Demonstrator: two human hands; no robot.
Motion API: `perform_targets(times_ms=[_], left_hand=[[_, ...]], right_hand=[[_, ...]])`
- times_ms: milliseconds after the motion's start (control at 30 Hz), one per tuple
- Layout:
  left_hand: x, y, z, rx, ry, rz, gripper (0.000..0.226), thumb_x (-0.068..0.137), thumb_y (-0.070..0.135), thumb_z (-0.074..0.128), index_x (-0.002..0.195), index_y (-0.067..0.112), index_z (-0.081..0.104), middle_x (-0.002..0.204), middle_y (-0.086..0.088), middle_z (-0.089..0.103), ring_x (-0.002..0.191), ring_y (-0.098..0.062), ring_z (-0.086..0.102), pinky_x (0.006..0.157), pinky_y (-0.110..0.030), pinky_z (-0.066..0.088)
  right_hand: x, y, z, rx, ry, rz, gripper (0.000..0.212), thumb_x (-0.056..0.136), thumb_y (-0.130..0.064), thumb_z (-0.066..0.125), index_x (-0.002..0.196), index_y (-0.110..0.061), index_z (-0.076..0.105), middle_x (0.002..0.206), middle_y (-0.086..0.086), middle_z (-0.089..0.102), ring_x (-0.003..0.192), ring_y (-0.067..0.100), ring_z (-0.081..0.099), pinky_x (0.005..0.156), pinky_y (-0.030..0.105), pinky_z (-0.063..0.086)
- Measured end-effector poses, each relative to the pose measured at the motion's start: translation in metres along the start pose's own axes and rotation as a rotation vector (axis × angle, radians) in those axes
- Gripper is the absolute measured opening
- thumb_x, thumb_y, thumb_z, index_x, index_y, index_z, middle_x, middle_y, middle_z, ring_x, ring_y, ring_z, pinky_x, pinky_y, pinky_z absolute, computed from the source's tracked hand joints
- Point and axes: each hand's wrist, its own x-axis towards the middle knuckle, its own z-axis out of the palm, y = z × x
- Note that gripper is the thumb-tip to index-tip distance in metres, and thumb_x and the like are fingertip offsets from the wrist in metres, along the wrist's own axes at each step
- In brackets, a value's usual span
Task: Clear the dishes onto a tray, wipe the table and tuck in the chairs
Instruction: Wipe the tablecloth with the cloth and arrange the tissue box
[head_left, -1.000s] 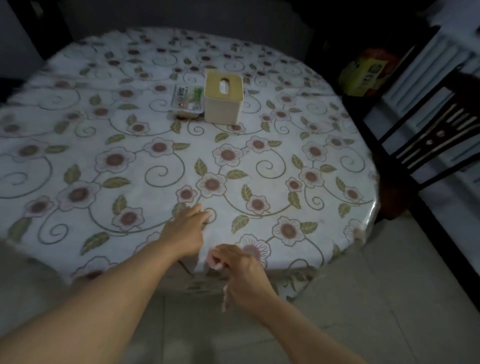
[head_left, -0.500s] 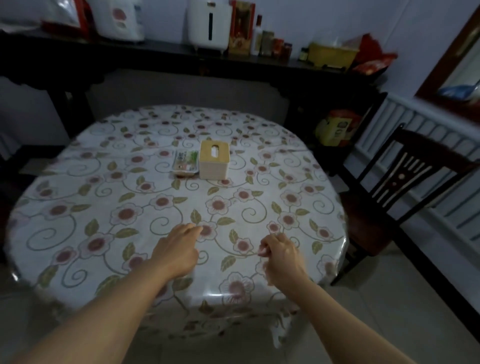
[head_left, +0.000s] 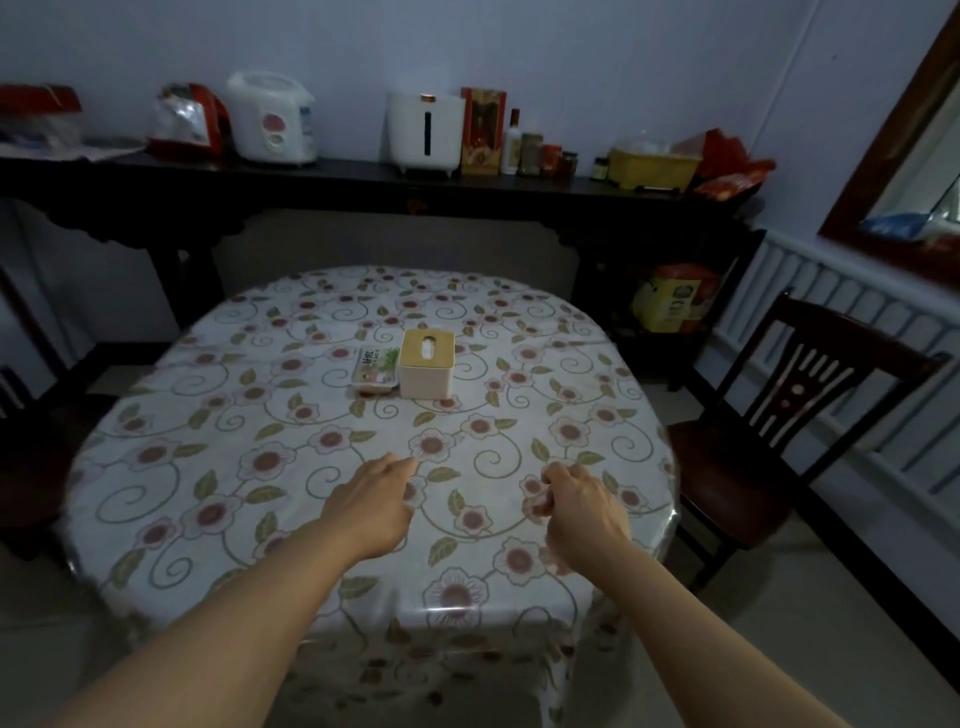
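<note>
A round table (head_left: 208, 467) with a flowered plastic cloth fills the middle of the view. At its centre stand a beige tissue box (head_left: 427, 365) and, touching its left side, a small green-and-white packet (head_left: 375, 368). My left hand (head_left: 371, 506) hovers palm down over the near part of the table, fingers loosely together and holding nothing. My right hand (head_left: 576, 512) is a fist just to the right of it, closed on a small pink wad (head_left: 540, 506) that shows between the fingers. No dishes or tray are in view.
A dark wooden chair (head_left: 779, 452) stands pulled out at the table's right side. Another dark chair (head_left: 31, 457) is dimly visible at the left edge. Behind the table, a long black sideboard (head_left: 363, 182) carries a rice cooker, appliances, bottles and bags.
The view has tilted up from the table's near edge to take in the room. Both hands have moved from that edge further over the tabletop, the right still closed on the pink wad.
</note>
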Motion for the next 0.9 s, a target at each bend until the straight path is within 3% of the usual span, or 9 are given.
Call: perform_targets(times_ms=[567,900], left_hand=[[-0.046,-0.012,0.007,0.015,0.042,-0.124,0.059,0.095,0.027,0.045,0.148,0.02,0.02,0.158,0.002,0.01,0.143,-0.018,0.014,0.112,-0.035,0.025],[-0.085,-0.05,0.004,-0.014,0.059,-0.231,0.065,0.093,0.028,0.049,0.149,0.02,0.017,0.157,0.003,0.013,0.142,-0.017,0.019,0.111,-0.037,0.026]], right_hand=[[-0.015,-0.018,0.017,-0.012,-0.069,-0.129,0.043,0.079,-0.003,0.063,0.117,-0.016,0.049,0.118,0.004,0.049,0.104,0.023,0.051,0.081,0.034,0.048],[-0.023,-0.062,0.037,0.014,-0.113,-0.237,0.033,0.083,-0.004,0.056,0.114,-0.014,0.052,0.118,0.006,0.046,0.102,0.023,0.052,0.086,0.036,0.05]])
